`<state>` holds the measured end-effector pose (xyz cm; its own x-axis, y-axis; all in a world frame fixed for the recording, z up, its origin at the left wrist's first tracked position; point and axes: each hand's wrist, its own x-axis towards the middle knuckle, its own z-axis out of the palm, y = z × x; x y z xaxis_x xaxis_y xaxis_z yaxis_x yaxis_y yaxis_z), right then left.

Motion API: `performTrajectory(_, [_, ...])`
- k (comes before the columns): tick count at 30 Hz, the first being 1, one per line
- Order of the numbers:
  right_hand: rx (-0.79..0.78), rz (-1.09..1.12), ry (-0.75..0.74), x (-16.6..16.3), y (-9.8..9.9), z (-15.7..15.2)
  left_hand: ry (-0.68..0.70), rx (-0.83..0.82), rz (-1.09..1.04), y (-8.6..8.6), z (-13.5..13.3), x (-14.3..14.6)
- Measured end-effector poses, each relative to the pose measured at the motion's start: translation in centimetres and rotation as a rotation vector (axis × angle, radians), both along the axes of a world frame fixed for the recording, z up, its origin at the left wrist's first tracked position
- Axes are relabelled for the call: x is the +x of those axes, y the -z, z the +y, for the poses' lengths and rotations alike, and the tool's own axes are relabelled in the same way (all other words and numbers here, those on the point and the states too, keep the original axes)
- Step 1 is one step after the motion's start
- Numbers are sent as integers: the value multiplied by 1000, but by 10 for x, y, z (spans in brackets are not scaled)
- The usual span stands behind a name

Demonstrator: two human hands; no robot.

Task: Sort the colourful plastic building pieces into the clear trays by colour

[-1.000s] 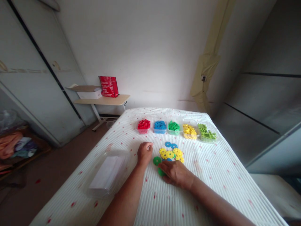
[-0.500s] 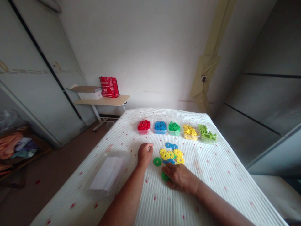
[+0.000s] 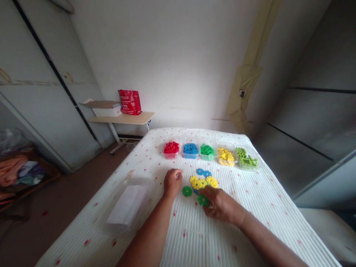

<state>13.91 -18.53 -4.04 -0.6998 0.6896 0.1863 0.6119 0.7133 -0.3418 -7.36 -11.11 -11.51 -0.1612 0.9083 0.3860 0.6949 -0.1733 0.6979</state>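
My right hand pinches a green notched plastic disc between thumb and fingers, just in front of a loose pile. Yellow discs overlap in that pile, and it partly hides behind my fingers. Two blue discs lie at its far side. Another green disc rests flat between my hands. To the left of the pile, my left hand rests on the cloth, its fingers curled in and nothing visible in them.
Clear tubs stand in a row at the back: red pieces, blue pieces, green pieces, yellow pieces and light green pieces. A clear plastic container with white paper inside sits at the left.
My right hand has lifted the green disc off the cloth and moved it slightly right and away from me. My left hand has stayed in place.
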Motion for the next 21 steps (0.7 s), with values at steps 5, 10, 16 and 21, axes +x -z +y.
performTrajectory(5, [220,144,192,20,-34,59,-1,-11,9,2,1,0])
performTrajectory(10, [276,-30,533,13,-58,133,-12,-27,25,-1,0,0])
performTrajectory(16, [246,-21,588,2,-42,145,-11,-35,49,-4,-2,0])
performTrajectory(21, [125,29,430,24,-14,100,-12,-36,54,-4,-2,1])
